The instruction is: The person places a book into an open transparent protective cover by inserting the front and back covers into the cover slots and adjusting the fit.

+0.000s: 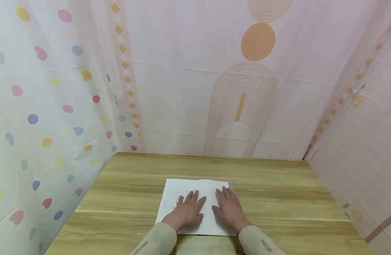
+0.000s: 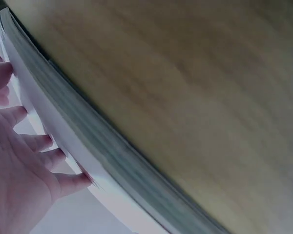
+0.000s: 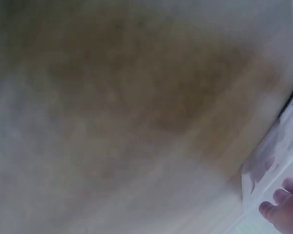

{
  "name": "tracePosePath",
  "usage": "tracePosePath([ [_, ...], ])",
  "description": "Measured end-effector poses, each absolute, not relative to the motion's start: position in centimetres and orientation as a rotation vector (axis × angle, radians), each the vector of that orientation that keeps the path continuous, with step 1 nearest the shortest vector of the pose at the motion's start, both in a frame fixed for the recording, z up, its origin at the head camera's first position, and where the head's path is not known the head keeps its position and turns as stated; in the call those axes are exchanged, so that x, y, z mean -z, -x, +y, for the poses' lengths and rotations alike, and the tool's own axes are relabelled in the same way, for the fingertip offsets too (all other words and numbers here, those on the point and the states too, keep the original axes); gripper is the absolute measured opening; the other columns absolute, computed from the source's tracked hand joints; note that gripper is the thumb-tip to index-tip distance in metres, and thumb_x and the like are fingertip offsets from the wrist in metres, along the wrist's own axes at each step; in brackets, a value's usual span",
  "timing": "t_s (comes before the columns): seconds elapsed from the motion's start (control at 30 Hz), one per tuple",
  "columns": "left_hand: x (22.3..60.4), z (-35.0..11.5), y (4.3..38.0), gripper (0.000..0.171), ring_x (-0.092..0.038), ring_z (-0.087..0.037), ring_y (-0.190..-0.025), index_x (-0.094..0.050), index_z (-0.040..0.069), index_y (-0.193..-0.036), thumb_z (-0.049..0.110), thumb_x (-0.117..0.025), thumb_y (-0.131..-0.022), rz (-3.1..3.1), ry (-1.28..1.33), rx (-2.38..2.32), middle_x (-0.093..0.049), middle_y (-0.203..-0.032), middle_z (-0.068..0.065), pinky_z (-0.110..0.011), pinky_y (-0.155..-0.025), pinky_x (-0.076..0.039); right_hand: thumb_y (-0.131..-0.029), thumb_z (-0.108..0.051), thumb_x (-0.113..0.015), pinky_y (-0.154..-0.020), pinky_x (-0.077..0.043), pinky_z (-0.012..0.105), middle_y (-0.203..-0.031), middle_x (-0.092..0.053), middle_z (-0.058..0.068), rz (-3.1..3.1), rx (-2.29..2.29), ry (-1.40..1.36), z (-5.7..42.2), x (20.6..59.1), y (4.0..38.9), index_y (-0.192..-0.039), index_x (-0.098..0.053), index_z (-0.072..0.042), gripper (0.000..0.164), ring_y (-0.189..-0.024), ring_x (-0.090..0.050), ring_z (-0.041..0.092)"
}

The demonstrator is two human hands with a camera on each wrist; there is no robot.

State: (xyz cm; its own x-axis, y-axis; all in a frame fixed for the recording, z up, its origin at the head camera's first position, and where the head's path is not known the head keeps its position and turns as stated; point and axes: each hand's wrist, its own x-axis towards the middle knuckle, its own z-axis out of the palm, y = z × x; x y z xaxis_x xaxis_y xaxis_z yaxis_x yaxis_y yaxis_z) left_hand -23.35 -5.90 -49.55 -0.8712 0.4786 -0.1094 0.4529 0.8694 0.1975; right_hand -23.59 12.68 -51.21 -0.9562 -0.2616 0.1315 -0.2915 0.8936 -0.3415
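An open book (image 1: 210, 228) with white pages lies flat on the wooden table, in the lower middle of the head view. My left hand (image 1: 187, 211) rests on the left page with its fingers spread, partly covering a small printed picture. On the right page lies my right hand (image 1: 228, 209), fingers extended and thumb toward the middle. The left wrist view shows the thick stack of page edges (image 2: 115, 153) beside the left fingers. In the right wrist view, only some fingertips of the right hand appear next to the book's corner (image 3: 263, 170).
The wood-grain table (image 1: 278, 198) stretches around the book on all sides. Behind it hangs a pale patterned curtain (image 1: 176, 106). A dotted curtain (image 1: 52, 170) borders the left side, and another curtain (image 1: 367, 159) borders the right.
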Motion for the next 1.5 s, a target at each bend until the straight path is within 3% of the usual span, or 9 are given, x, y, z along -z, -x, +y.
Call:
tracePosePath([
  [0.17,49.5,-6.3,23.4,0.061,-0.026,-0.041,-0.137,-0.037,0.010,-0.147,0.036,-0.049,-0.093,2.863,-0.721,-0.355,-0.033,-0.152,-0.024,-0.069,-0.105,-0.027,-0.091,-0.036,-0.058,-0.110,-0.027,0.059,-0.145,-0.039,0.031,-2.977,-0.655,-0.267,13.0,51.1,23.8,-0.139,-0.045,0.002,0.062,-0.134,-0.030,0.043],
  [0.43,49.5,-6.7,23.2,0.054,-0.029,-0.041,-0.135,-0.038,0.006,-0.146,0.030,-0.042,-0.098,2.887,-0.715,-0.438,-0.037,-0.149,-0.026,-0.067,-0.106,-0.027,-0.093,-0.032,-0.053,-0.094,-0.038,0.063,-0.130,-0.056,0.027,-2.933,-0.701,0.139,13.6,50.6,24.1,-0.134,-0.049,0.006,0.056,-0.118,-0.047,0.045],
  [0.63,49.4,-6.9,22.9,0.053,-0.031,-0.040,-0.134,-0.038,0.005,-0.145,0.028,-0.041,-0.099,2.902,-0.721,-0.453,-0.039,-0.148,-0.025,-0.065,-0.106,-0.028,-0.096,-0.026,-0.051,-0.096,-0.038,0.062,-0.128,-0.059,0.027,-2.891,-0.874,0.235,13.8,50.1,24.2,-0.135,-0.049,0.006,0.051,-0.116,-0.048,0.045],
  [0.83,49.5,-7.0,23.0,0.052,-0.033,-0.041,-0.133,-0.039,0.005,-0.145,0.028,-0.041,-0.098,2.911,-0.741,-0.440,-0.040,-0.148,-0.022,-0.065,-0.105,-0.030,-0.097,-0.015,-0.043,-0.098,-0.043,0.059,-0.132,-0.053,0.033,-2.696,-1.379,0.238,14.1,49.5,24.3,-0.139,-0.042,0.007,0.047,-0.120,-0.048,0.043],
  [1.0,49.7,-7.1,23.2,0.052,-0.034,-0.040,-0.133,-0.039,0.005,-0.145,0.028,-0.041,-0.098,2.920,-0.731,-0.444,-0.042,-0.147,-0.022,-0.065,-0.105,-0.030,-0.097,-0.013,-0.039,-0.100,-0.040,0.061,-0.137,-0.043,0.038,-2.553,-1.713,0.270,14.7,49.5,24.7,-0.142,-0.034,0.010,0.050,-0.122,-0.043,0.047],
  [1.3,49.5,-7.1,23.1,0.052,-0.034,-0.039,-0.133,-0.039,0.004,-0.145,0.030,-0.041,-0.099,2.920,-0.713,-0.457,-0.044,-0.147,-0.018,-0.065,-0.105,-0.030,-0.099,-0.012,-0.039,-0.107,-0.031,0.062,-0.141,-0.034,0.040,-2.546,-1.854,0.314,15.1,49.9,24.9,-0.137,-0.034,0.019,0.050,-0.128,-0.033,0.049],
  [1.5,49.3,-6.9,23.1,0.054,-0.033,-0.037,-0.134,-0.035,0.006,-0.147,0.031,-0.040,-0.100,2.901,-0.681,-0.475,-0.044,-0.147,-0.016,-0.064,-0.107,-0.027,-0.098,-0.010,-0.038,-0.109,-0.028,0.061,-0.143,-0.036,0.037,-2.509,-1.917,0.257,14.6,49.3,25.0,-0.139,-0.037,0.013,0.047,-0.129,-0.033,0.047],
])
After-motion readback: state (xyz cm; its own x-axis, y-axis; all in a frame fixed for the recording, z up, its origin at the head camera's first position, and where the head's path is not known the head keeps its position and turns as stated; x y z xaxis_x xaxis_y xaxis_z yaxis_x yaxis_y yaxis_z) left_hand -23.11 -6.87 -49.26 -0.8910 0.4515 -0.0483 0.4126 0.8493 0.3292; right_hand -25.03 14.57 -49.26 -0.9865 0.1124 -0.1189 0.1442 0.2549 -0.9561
